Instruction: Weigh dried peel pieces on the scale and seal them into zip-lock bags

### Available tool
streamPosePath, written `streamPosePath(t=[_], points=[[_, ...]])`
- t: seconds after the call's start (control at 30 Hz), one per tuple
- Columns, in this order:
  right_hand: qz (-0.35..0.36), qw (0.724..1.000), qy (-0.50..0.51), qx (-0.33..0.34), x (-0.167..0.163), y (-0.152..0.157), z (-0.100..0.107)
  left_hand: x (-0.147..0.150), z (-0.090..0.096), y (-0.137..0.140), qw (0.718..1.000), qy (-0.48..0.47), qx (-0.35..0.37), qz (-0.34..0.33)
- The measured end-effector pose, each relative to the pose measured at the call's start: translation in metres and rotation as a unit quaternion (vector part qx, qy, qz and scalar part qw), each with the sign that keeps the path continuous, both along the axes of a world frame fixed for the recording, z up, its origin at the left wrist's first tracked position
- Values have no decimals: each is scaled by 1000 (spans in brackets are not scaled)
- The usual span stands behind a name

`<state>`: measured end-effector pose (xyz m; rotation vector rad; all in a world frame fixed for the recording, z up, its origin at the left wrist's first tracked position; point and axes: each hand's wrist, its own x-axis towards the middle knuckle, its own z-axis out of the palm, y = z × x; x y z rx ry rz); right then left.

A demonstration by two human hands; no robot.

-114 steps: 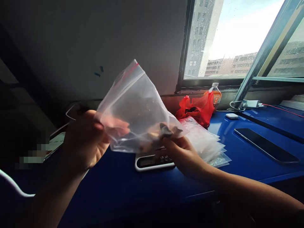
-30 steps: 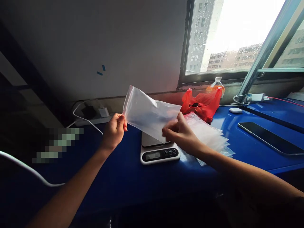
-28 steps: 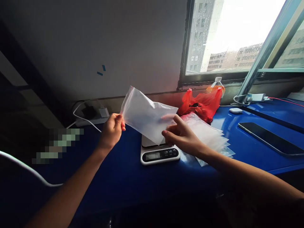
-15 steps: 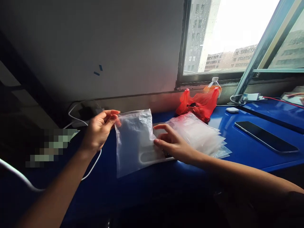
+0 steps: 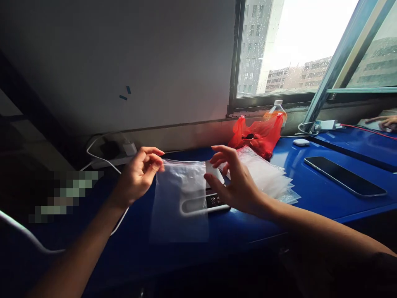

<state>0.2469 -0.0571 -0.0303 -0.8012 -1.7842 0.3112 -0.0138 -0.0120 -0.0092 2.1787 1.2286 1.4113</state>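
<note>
A clear zip-lock plastic bag [image 5: 178, 186] hangs upright, its top left corner pinched by my left hand [image 5: 138, 176]. The bag looks flat. My right hand [image 5: 234, 178] is open at its upper right, thumb and fingers curved apart with a gap between them; nothing shows in it. Partly behind the bag lies a small digital scale [image 5: 214, 201], with a dark button panel and a light platform. Its left end shows through the plastic. Right behind my right hand is a fanned stack of clear plastic bags [image 5: 269, 178].
A red plastic bag [image 5: 257, 138] and a drink bottle [image 5: 277, 108] stand by the wall. On the blue tabletop [image 5: 338, 207], a phone [image 5: 344, 176] and a white case [image 5: 301, 142] lie to the right. Another person's hand [image 5: 389, 121] shows far right. Cables run at left.
My right hand has come off the bag's right side and risen, its fingers spreading. The bag's right side, earlier bent inward, now hangs straight, and its top sits lower.
</note>
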Motion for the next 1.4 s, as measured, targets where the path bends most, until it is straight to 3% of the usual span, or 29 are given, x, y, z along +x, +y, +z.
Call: streamPosePath(t=[0.07,0.17,0.3,0.4,0.5,0.73,0.9,1.1,1.27,1.4], points=[[-21,999,-15,47,2,2,4,10,-5,-7,999,43,12,-26],[-9,994,-90,57,-2,5,7,28,-14,-18,993,103,34,-46],[49,986,-156,-25,-12,8,11,48,-25,-29,988,125,66,-55],[103,979,-134,-113,-14,10,14,53,-33,-29,989,78,114,-46],[117,976,-110,-146,-14,9,15,53,-35,-28,990,41,130,-35],[76,987,-24,-137,-20,11,1,60,-19,-33,994,86,46,-40],[98,985,-14,-142,-23,13,-6,63,-13,-37,993,109,6,-52],[132,978,25,-159,-18,16,5,56,-4,-41,995,85,51,-10],[102,982,26,-159,-11,16,16,48,10,-45,997,3,74,31],[55,992,-1,-112,-1,26,19,35,21,-44,991,-101,75,52]])
